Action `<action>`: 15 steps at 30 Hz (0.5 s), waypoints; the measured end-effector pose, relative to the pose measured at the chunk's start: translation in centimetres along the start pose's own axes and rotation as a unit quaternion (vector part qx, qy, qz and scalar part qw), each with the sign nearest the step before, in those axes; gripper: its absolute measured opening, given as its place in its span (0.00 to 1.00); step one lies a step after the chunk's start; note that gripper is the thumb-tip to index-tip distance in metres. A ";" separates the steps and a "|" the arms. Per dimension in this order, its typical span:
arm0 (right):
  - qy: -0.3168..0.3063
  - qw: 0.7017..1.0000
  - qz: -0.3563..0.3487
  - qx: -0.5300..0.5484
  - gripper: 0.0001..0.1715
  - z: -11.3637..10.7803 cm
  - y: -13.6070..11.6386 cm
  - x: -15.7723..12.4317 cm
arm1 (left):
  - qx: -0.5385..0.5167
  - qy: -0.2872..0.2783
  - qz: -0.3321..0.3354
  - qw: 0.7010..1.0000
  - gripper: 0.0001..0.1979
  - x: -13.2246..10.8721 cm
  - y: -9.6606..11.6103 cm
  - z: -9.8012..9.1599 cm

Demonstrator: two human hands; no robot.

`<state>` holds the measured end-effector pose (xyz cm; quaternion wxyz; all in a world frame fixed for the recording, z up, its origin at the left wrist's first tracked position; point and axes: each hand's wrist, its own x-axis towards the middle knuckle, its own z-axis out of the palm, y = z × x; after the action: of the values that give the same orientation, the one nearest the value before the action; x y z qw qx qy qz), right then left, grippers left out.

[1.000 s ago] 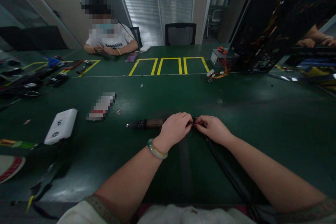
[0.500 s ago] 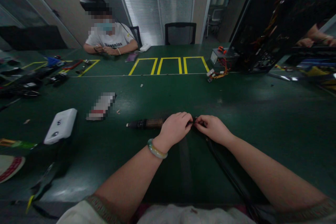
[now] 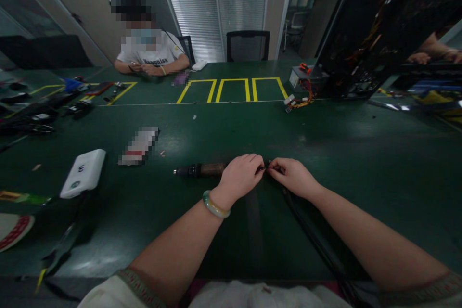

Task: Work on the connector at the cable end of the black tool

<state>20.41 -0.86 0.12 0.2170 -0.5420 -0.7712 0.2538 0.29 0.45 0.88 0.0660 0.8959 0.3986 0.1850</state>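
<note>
While the dark tool with brown middle lies on the desk, the left hand is closed over its right end. Just beside, the right hand has curled fingers; whether they pinch something, I cannot tell. Below it runs a black cable.
</note>
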 end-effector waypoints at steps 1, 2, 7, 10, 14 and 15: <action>0.000 1.000 0.001 0.002 0.07 0.0 0.0 0.0 | 0.001 0.000 0.000 1.000 0.03 0.0 0.0 0.0; 0.000 1.000 0.003 0.003 0.07 0.0 0.0 0.0 | 0.002 -0.001 0.001 1.000 0.03 0.0 0.0 0.0; 0.000 1.000 0.013 0.010 0.08 0.0 0.0 -0.1 | 0.008 -0.010 -0.001 1.000 0.03 0.1 0.0 0.0; -0.003 0.999 0.024 0.025 0.09 0.1 0.0 -0.1 | 0.013 -0.016 -0.002 1.000 0.03 0.1 0.0 -0.1; -0.006 0.999 0.039 0.035 0.10 0.3 0.1 -0.1 | 0.017 -0.014 -0.003 1.000 0.03 0.2 0.1 0.0; -0.005 0.999 0.040 0.035 0.10 0.4 0.1 -0.1 | 0.018 -0.012 -0.004 1.000 0.03 0.2 0.1 0.0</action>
<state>20.26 -0.97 -0.21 0.2220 -0.5635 -0.7402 0.2919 0.51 0.56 0.95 0.0550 0.8976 0.4045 0.1665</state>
